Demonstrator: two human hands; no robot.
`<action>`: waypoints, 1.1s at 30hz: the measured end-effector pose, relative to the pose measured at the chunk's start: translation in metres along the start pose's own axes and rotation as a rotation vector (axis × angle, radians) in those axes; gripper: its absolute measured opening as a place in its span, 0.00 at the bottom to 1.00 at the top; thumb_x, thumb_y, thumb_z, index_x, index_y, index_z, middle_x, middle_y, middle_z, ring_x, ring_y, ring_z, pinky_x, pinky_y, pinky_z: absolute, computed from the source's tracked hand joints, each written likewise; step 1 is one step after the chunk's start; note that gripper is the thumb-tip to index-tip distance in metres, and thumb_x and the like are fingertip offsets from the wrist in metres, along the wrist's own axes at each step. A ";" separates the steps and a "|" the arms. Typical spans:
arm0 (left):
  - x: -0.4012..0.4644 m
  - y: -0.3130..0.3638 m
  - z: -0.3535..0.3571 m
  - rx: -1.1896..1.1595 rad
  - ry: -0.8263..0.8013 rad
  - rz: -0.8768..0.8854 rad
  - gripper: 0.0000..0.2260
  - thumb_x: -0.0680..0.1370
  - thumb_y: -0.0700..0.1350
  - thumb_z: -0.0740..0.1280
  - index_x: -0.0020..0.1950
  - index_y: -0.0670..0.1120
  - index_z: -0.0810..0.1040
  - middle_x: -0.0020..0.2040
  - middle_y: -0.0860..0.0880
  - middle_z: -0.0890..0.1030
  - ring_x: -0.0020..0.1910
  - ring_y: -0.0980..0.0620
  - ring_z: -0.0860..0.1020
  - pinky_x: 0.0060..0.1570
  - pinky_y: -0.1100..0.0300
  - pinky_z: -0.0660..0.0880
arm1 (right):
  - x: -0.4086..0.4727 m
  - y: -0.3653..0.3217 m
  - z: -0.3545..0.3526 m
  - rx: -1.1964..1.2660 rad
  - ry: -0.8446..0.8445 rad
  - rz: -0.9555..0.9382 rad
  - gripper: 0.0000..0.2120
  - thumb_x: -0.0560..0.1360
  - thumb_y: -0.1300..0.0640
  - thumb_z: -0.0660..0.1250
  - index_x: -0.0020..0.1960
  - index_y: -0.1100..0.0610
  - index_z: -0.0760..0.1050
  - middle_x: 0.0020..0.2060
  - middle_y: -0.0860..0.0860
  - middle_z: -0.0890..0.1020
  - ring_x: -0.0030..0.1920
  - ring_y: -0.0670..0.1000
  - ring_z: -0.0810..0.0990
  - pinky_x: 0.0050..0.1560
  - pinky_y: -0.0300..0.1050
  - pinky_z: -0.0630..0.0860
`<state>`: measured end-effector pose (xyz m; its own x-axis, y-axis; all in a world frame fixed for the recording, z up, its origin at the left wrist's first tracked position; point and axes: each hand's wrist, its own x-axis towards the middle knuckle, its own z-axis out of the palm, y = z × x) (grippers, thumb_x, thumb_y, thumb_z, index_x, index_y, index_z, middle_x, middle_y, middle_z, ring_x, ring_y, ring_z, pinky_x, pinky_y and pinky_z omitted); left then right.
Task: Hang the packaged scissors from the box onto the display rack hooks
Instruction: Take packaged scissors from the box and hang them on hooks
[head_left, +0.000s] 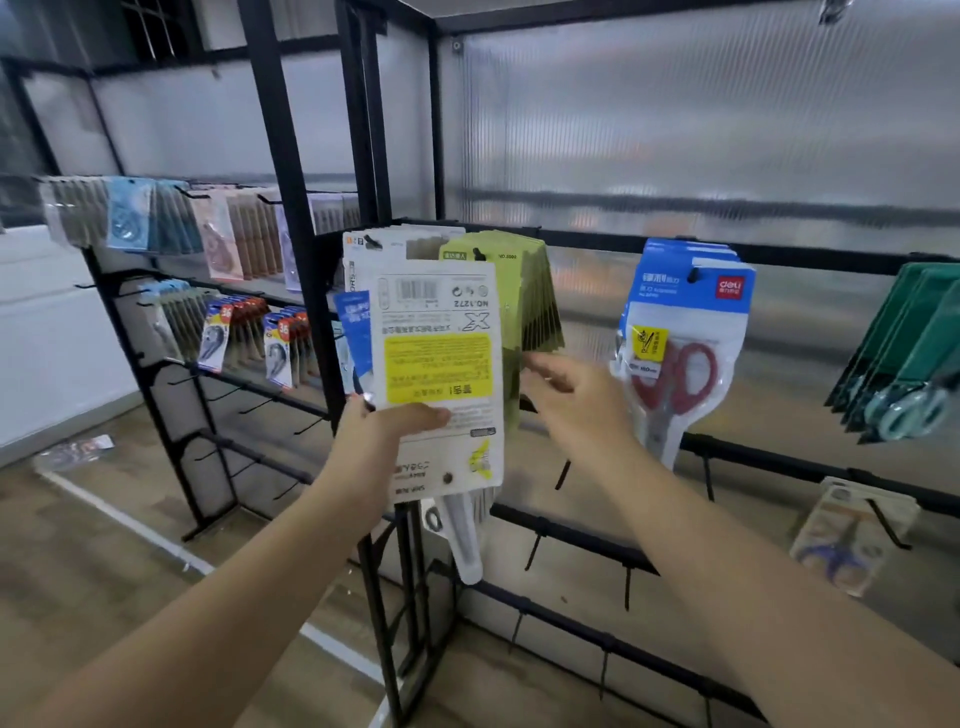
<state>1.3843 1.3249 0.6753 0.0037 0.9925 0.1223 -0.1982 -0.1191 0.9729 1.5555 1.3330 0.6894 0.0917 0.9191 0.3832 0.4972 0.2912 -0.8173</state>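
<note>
1. holding the scissors pack (439, 364) upside down is the first risk: the left hand (384, 441) has its fingers and thumb curled round the card's lower part, its barcode end up and its printed back to the camera, in front of the rack (571, 240). i judge it must be turned before its hang hole can meet a hook, and a turn in one hand could let it slip.
2. the right hand (566, 395) hangs with relaxed fingers, holding nothing, just beside the green packs (524, 291); a careless reach could knock those off their hook.
3. the white packs (379, 244) behind the card look crowded, so pushing another on may bend the card or tear the hole.
4. the red scissors pack (680, 332) hangs near the right hand; a swing of the arm could set it swaying.
</note>
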 end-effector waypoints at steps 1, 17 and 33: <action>-0.005 0.000 0.007 -0.003 -0.031 -0.009 0.16 0.60 0.39 0.70 0.46 0.48 0.82 0.39 0.49 0.85 0.36 0.48 0.83 0.31 0.58 0.77 | -0.007 -0.007 -0.008 0.173 -0.054 -0.020 0.12 0.77 0.55 0.65 0.59 0.55 0.79 0.47 0.43 0.83 0.45 0.38 0.80 0.42 0.26 0.72; -0.020 0.000 0.027 0.028 -0.021 -0.015 0.11 0.74 0.46 0.68 0.54 0.43 0.79 0.43 0.46 0.83 0.38 0.49 0.82 0.36 0.55 0.80 | -0.022 -0.016 -0.079 0.618 0.097 -0.135 0.13 0.71 0.73 0.67 0.39 0.57 0.71 0.34 0.45 0.84 0.37 0.44 0.83 0.37 0.39 0.80; -0.019 -0.004 -0.001 -0.079 -0.193 -0.078 0.08 0.67 0.39 0.67 0.45 0.40 0.77 0.32 0.49 0.83 0.30 0.53 0.81 0.27 0.63 0.76 | -0.027 0.005 -0.033 0.036 -0.028 -0.356 0.22 0.72 0.72 0.66 0.35 0.45 0.78 0.67 0.33 0.55 0.71 0.37 0.50 0.68 0.24 0.51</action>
<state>1.3838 1.3067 0.6692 0.2078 0.9741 0.0896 -0.2659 -0.0319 0.9635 1.5836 1.3010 0.6894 -0.1060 0.7650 0.6353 0.4631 0.6033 -0.6492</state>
